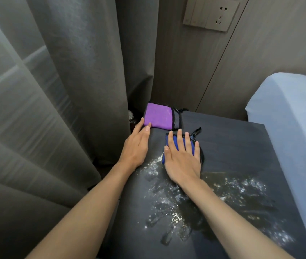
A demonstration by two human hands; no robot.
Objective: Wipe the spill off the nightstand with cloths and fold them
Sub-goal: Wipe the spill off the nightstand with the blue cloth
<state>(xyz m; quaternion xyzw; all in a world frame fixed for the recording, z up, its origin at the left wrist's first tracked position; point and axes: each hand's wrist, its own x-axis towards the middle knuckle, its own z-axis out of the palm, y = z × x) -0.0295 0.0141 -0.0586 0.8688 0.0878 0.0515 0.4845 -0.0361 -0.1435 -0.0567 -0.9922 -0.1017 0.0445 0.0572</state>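
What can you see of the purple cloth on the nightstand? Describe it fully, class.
The purple cloth is folded into a rectangle, fuzzy like microfibre, with a grey band and dark edging along its right side. It lies flat at the far left corner of the dark nightstand, beside the curtain, beyond the spill. The left hand touches its near left edge with straight fingertips. It lies apart from the blue cloth.

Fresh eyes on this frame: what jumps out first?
A glistening spill covers the near half of the dark nightstand. At its far edge the right hand presses flat on a folded blue cloth; the left hand touches a folded purple cloth at the back left corner.
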